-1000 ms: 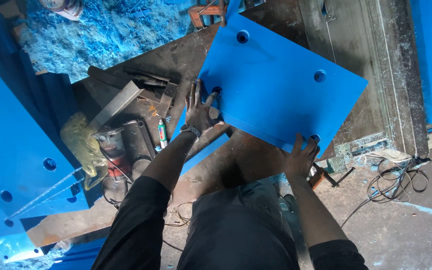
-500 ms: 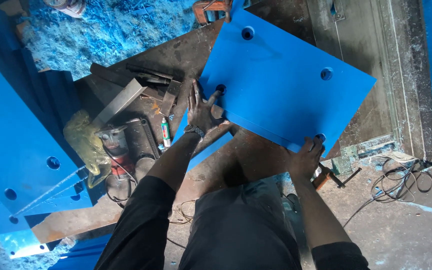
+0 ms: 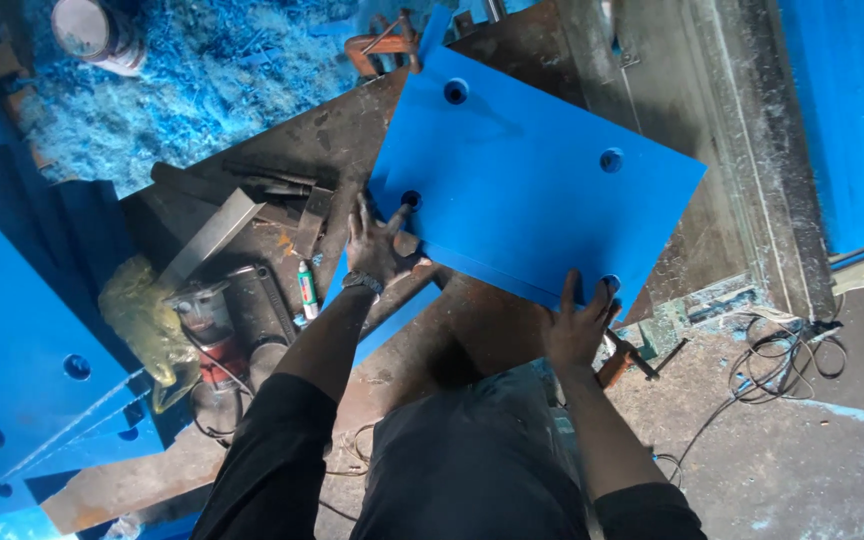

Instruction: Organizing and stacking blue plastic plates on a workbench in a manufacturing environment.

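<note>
The blue panel (image 3: 537,190) lies flat on the rusty steel surface (image 3: 302,140), drilled holes upward; the left hand (image 3: 380,248) presses spread fingers at its near-left corner; the right hand (image 3: 577,325) hooks its near edge, fingers curled over, apparently to steady it; a power tool (image 3: 207,325) rests left, apart.

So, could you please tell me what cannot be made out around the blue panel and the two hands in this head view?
- Underside of the blue panel: hidden by the panel itself.
- Right hand fingers: tips curl over the panel's near edge, out of sight.
- What the left hand presses near the hole: covered by its palm.
- Power tool: partly behind the left arm and yellow cloth.
- Can: cut off by the top edge.
</note>
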